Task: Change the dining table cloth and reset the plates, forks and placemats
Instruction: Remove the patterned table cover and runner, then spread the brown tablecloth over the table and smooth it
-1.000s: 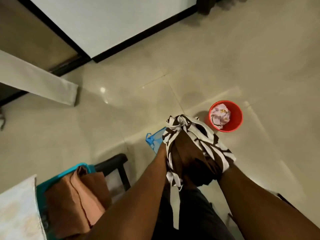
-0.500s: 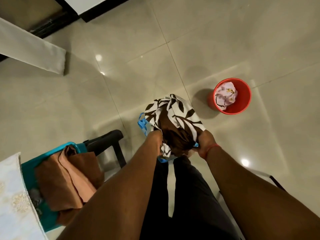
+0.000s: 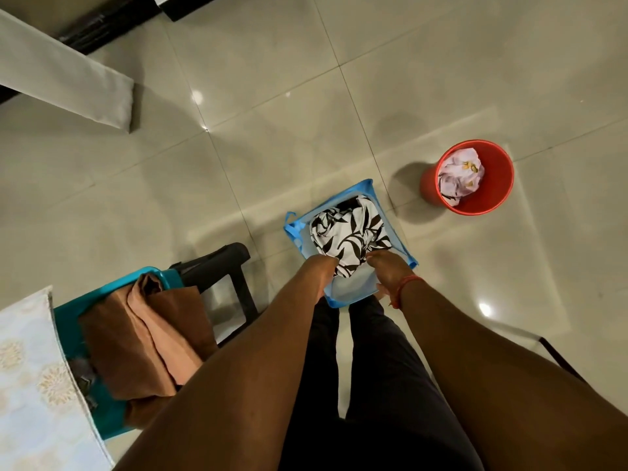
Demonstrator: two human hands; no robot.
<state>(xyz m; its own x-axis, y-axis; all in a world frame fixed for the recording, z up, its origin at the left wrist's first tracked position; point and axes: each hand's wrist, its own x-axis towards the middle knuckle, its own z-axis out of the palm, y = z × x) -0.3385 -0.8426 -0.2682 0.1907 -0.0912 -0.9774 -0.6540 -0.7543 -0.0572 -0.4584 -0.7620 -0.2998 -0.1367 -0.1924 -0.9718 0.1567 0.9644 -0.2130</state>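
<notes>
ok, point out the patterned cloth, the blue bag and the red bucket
patterned cloth (image 3: 350, 232), head view, middle of the bundle
blue bag (image 3: 396, 229), head view, right wall
red bucket (image 3: 499, 188), head view, inner wall on the right

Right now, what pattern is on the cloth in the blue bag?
White with dark brown leaf shapes on the cloth; head view.

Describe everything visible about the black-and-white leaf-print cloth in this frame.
The leaf-print cloth is a white fabric with dark leaf shapes, bunched into a crumpled heap. It sits inside the blue bag on the tiled floor. The left hand and right hand both reach into its near edge; their fingers are hidden.
</notes>
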